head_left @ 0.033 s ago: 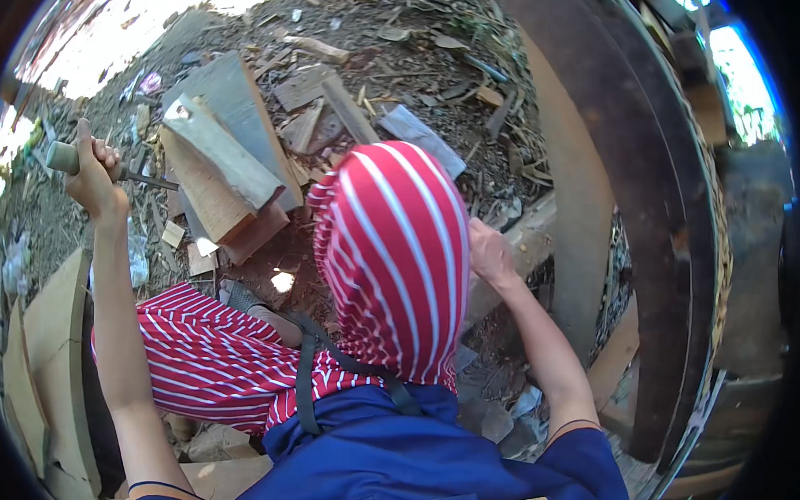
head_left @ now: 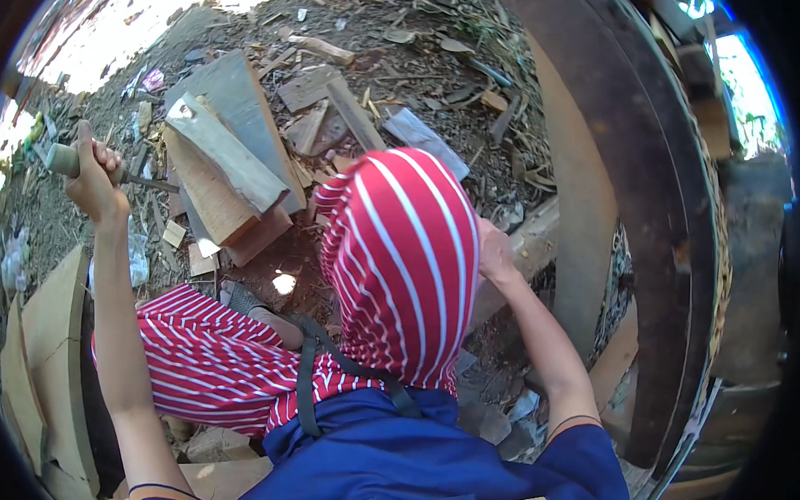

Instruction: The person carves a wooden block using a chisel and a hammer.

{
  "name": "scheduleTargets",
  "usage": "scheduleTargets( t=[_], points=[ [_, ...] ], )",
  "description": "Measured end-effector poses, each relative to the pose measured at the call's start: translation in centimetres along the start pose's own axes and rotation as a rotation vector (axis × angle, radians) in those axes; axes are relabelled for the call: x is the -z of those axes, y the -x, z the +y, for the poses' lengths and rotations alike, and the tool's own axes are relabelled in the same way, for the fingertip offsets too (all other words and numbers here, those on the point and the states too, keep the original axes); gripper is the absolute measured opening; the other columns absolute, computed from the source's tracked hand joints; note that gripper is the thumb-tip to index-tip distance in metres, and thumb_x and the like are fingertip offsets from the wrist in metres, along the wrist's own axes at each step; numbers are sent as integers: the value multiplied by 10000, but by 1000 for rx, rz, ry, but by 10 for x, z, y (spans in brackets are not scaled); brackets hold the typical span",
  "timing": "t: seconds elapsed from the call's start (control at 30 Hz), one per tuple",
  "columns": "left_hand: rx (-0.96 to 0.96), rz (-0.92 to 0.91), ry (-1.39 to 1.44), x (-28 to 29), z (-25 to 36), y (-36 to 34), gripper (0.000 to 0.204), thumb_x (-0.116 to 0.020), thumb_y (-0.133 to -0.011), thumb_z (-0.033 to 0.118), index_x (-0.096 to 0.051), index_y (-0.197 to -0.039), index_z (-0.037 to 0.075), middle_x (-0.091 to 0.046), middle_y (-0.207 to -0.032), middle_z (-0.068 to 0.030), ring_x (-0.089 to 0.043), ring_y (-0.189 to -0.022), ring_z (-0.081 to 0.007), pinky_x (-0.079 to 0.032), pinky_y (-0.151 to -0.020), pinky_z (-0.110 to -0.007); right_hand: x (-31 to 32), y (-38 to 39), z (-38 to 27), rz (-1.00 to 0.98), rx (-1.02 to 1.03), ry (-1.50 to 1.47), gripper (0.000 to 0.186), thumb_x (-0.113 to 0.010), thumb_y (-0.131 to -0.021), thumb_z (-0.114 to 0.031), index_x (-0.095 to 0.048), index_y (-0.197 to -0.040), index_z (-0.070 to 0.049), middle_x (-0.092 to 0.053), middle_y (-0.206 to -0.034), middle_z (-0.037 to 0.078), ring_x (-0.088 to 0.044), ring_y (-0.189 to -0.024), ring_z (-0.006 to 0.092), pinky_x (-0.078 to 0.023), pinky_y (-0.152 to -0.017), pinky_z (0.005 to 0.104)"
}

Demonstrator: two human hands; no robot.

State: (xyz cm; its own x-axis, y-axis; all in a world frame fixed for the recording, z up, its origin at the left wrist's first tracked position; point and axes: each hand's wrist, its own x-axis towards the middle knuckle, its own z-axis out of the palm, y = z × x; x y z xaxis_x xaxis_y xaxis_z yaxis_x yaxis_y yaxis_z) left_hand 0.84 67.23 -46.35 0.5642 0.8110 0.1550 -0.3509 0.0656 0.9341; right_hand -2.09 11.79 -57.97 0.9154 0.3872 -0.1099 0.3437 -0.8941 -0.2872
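At the left, my left hand [head_left: 94,179] is closed around the thick green handle of a chisel-like tool [head_left: 64,160]. Its narrow metal shaft points right, toward the wooden block [head_left: 210,190] that lies on a grey slab [head_left: 229,85]. On that block rests a weathered piece of wood [head_left: 227,151]. My right hand [head_left: 497,253] is beside my raised knee, which is covered in red-and-white striped cloth [head_left: 408,259]. Its fingers look curled, but the knee hides their tips and anything in them.
Wood offcuts [head_left: 354,114] and a pale flat piece [head_left: 426,141] lie on the littered soil beyond my knee. A large curved dark timber [head_left: 657,215] rises along the right. Cut boards [head_left: 52,361] stand at the lower left, near a sandalled foot [head_left: 248,304].
My raised knee has shifted slightly right and covers more of my right hand. My left hand keeps its grip on the tool, nearly unmoved.
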Motion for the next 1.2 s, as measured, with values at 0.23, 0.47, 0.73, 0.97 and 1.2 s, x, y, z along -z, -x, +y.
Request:
scheduleTargets(
  t=[0.23, 0.47, 0.73, 0.97, 1.2],
  points=[
    [-6, 51, -89, 38, 2, -4, 341, -710, -907, 239, -445, -712, 151, -423, -587, 48, -376, -484, -42, -321, -482, -231, -85, -116, 73, -50, -210, 251, 674, -735, -779, -238, -454, -1357, -38, -387, -1442, 208, -406, -1306, 386, -403, -1059, 439],
    [36, 61, -172, 57, -14, -5, 321, -649, -951, 259, -447, -724, 155, -388, -593, 57, -359, -490, -41, -305, -498, -228, -97, -167, 65, -159, -497, 326, 812, -686, -806, -203, -259, -1493, -127, -447, -1399, 158, -429, -1311, 342, -177, -1155, 582],
    [37, 34, -168, 44, -11, -3, 303, -669, -938, 252, -460, -743, 151, -417, -610, 55, -376, -501, -33, -323, -504, -230, -20, -172, 17, 290, -96, 135, 407, -520, -914, -92, -493, -1319, -99, -663, -1105, 122, -655, -1033, 295, -549, -841, 411],
    [-56, 11, -55, 9, 29, 8, 305, -722, -897, 259, -479, -756, 140, -440, -616, 48, -395, -501, -43, -350, -500, -241, 221, -168, -117, 649, 297, -960, 249, -565, -940, -74, -600, -1184, -34, -680, -1035, 132, -683, -920, 199, -581, -804, 313],
    [-78, -32, 54, -15, 42, 17, 322, -731, -889, 260, -486, -713, 144, -443, -601, 47, -403, -494, -51, -364, -505, -243, 386, -155, -133, 756, 335, -1723, 612, -684, -895, -262, -430, -1386, 0, -506, -1280, 216, -624, -1036, 295, -569, -899, 318]
  ],
)
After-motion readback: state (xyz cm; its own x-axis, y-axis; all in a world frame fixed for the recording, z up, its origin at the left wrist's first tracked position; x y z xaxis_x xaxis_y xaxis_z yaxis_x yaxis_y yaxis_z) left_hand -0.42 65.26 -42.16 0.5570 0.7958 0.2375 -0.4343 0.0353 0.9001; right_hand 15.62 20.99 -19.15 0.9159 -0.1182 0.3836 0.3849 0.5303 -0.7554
